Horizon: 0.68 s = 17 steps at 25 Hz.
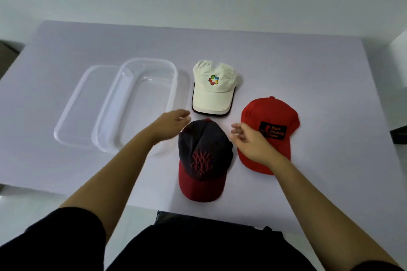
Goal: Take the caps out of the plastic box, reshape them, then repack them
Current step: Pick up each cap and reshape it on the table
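**Three caps out, hands closing on the dark one**

All three caps are out on the surface and the box lies empty at the left, overlapping its clear lid. The white cap sits farthest, just right of the box. The red cap is at the right, and the dark cap is nearest, with its red brim pointing at the person.

The left hand hovers at the far-left of the dark cap's crown, fingers loosely curled and holding nothing. The right hand hangs between the dark cap and the red one, also loose and empty. Whether either fingertip touches fabric, I cannot tell.

It looks like reshaping time for the dark cap. Best to take the crown from both sides at once, slip fingers inside and press the panels outward until the dome is round. The brim's curve should be left alone; squeezing from the top would only flatten it again. The right hand needs care not to drag the red cap, which is just beside it. The white cap's far end looks caved in, so it likely needs the same treatment before anything goes back in the box.

The surface is a pale, matte top with plenty of bare room around the caps. A plain light wall stands beyond it, and a dark object sits at the right edge — too little of it shows to name.
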Motion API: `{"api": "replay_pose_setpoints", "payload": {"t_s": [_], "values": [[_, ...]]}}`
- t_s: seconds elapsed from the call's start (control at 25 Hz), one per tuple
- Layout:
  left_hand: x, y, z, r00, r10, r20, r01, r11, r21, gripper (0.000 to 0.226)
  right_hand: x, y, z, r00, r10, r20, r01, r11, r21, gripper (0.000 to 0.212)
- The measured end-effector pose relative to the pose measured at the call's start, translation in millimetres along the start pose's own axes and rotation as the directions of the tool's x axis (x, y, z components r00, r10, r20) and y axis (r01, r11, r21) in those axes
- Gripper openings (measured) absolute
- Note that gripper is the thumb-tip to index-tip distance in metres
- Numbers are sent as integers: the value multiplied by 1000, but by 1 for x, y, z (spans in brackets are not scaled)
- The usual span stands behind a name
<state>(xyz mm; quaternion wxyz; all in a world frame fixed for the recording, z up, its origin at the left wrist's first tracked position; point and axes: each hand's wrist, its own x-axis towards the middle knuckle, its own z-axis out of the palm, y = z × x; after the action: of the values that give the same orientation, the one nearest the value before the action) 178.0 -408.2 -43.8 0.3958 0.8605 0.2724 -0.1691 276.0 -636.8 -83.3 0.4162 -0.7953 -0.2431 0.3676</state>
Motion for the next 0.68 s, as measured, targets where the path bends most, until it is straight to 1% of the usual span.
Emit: {"api": "replay_pose_setpoints", "payload": {"t_s": [0.04,0.12,0.24,0.32,0.44,0.56,0.64,0.68], "values": [[-1,-9,10,1000,-21,23,22,998,-55,49,-1,1,12,997,72,42,-72,997,4,42],[-2,-23,28,995,-60,73,74,977,-200,50,-3,6,30,988,141,57,-143,989,39,47],[-1,-35,45,982,-106,155,165,882,-442,34,-1,10,46,975,224,10,-223,965,139,46],[0,-37,48,984,-52,173,134,849,-512,27,0,12,52,962,271,-13,-266,951,157,38],[0,-35,47,991,40,127,26,876,-481,24,-1,12,59,962,273,25,-272,940,206,28],[0,-39,45,992,100,73,-68,932,-357,24,-2,16,62,976,216,26,-215,939,270,18],[0,-42,45,992,119,40,-103,953,-284,24,-4,17,62,981,193,10,-182,906,382,14],[-1,-41,44,993,114,25,-103,957,-273,26,-4,19,61,982,190,14,-176,876,448,16]]}}
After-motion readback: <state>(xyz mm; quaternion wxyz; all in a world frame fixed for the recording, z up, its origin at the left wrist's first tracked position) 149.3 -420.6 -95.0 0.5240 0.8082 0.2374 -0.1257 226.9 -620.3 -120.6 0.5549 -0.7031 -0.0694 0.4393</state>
